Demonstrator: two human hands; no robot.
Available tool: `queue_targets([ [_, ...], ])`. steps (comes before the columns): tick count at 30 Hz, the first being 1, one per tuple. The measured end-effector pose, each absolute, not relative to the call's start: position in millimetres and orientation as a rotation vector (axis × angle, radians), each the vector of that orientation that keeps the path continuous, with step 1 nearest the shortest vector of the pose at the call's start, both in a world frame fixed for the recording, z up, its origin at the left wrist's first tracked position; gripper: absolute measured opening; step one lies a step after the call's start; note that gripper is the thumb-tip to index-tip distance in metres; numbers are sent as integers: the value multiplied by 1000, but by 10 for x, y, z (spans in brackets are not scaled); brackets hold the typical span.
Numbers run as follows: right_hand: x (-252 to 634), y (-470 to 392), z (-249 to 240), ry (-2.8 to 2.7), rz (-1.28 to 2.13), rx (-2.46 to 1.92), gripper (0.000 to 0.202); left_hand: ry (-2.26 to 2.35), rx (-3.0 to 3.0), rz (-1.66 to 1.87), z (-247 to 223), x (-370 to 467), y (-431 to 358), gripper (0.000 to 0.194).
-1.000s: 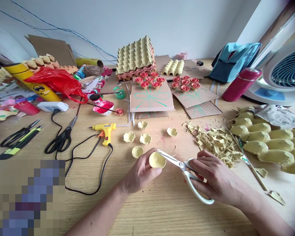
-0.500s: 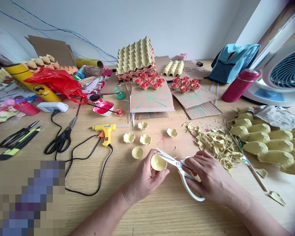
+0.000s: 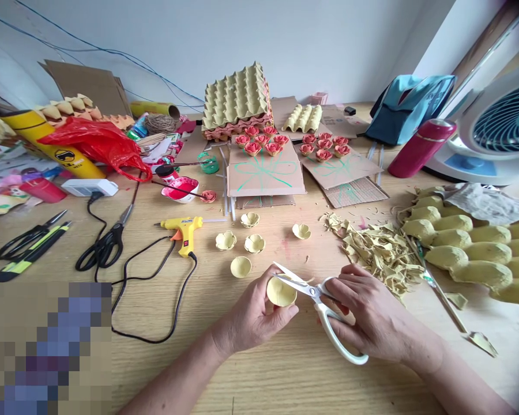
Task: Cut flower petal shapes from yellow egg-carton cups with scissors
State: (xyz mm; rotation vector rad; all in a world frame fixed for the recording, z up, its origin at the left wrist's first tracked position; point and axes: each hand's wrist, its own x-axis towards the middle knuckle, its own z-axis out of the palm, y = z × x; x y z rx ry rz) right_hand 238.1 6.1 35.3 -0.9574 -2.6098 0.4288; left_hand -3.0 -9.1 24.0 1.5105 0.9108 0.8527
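Note:
Between the thumb and fingers of my left hand (image 3: 253, 311) is a round yellow egg-carton cup (image 3: 282, 293), its hollow facing up. My right hand (image 3: 367, 311) has its fingers through the handles of white scissors (image 3: 328, 314). The blades lie at the cup's upper rim, and a thin strip of carton hangs by them. Just beyond my left hand sits a plain cut cup (image 3: 241, 267). Several petal-edged cups, among them one (image 3: 255, 244) in the middle and one (image 3: 301, 231) further right, rest on the table.
A yellow glue gun (image 3: 182, 230) with a looping black cord lies left. Carton scraps (image 3: 380, 253) are heaped right, beside an egg tray (image 3: 471, 248). Red paper roses (image 3: 260, 139) stand on cardboard behind. Black scissors (image 3: 106, 242), a pink bottle (image 3: 424, 148) and a fan (image 3: 497, 127) are also there.
The scissor handles have spread wider and swung slightly down, with the blades now across the cup's upper rim. A trimmed strip shows by the blades. The cup has shifted slightly right.

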Motion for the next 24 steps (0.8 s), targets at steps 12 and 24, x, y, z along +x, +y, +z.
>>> queue_targets([
  [12,2458,68,327,-2690,434,-888,24,839,1431,805,310,-117,-39,16],
  [24,2351,54,293,-2566,274,-989,21,1123,1420,1131,142,93,-131,30],
])
